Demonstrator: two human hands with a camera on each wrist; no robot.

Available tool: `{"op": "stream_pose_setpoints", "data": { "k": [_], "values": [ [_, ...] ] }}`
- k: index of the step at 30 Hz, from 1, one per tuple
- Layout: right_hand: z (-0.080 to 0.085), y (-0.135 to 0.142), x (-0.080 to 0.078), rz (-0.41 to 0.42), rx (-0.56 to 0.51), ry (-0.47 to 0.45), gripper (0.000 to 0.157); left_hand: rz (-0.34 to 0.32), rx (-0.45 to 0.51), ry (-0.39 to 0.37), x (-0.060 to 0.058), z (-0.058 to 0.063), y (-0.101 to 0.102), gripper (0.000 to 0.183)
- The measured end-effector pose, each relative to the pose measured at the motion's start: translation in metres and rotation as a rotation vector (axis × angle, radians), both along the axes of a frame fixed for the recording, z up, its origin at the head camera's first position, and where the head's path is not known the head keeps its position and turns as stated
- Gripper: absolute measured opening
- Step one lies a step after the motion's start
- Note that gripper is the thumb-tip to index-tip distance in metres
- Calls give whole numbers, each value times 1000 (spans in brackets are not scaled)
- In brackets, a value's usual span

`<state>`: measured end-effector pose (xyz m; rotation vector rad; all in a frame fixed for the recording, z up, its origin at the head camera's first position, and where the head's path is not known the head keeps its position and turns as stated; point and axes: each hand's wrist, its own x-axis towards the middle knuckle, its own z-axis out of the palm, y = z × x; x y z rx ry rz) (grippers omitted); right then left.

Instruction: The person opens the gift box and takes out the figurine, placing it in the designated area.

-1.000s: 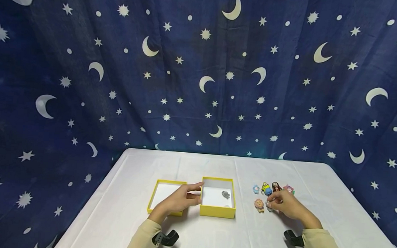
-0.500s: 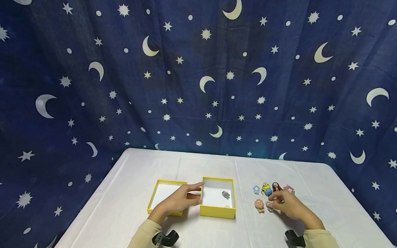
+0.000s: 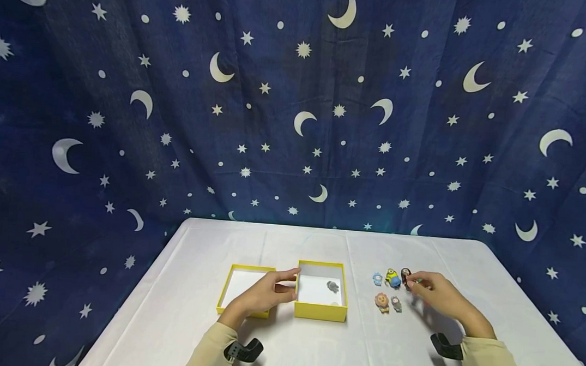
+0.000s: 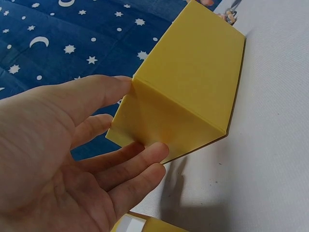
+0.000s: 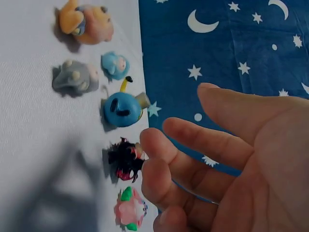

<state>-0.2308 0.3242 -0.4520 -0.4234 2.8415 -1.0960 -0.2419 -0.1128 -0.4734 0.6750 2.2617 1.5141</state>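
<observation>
My left hand touches the left wall of an open yellow box with its fingertips; the left wrist view has the thumb at the box's corner edge. Inside the box lies a small grey figurine. My right hand hovers over the toy figurines with nothing between its loosely bent fingers. Its fingertips overlap a dark-haired figurine. The pink and green figurine is hidden in the head view by that hand. Just left of it is another grey figurine.
A shallow yellow lid with a white inside lies left of the box. Also on the white-covered table are a lion figurine, a light blue figurine and a minion figurine. A star-patterned curtain hangs behind.
My right hand has moved off the grey figurine on the table, to the right and slightly back, and that figurine now lies uncovered. The left hand and the box have stayed put.
</observation>
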Motion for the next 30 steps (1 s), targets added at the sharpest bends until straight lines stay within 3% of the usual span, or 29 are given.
{"op": "stream_pose_setpoints", "data": {
  "k": [7, 12, 16, 21, 30],
  "values": [
    [4, -22, -1, -36, -24, -9, 35, -4, 5, 3, -1, 0, -2, 63],
    [5, -37, -1, 25, -115, 42, 36, -11, 13, 6, -2, -3, -1, 63],
    [9, -55, -4, 106, -180, 65, 32, -10, 20, 1, -1, -2, -1, 63],
    [23, -86, -10, 255, -193, 14, 33, -4, 23, 3, 1, -2, 0, 62],
    [36, -136, -26, 544, -74, -198, 34, -7, 15, 0, 1, 0, 0, 62]
  ]
}}
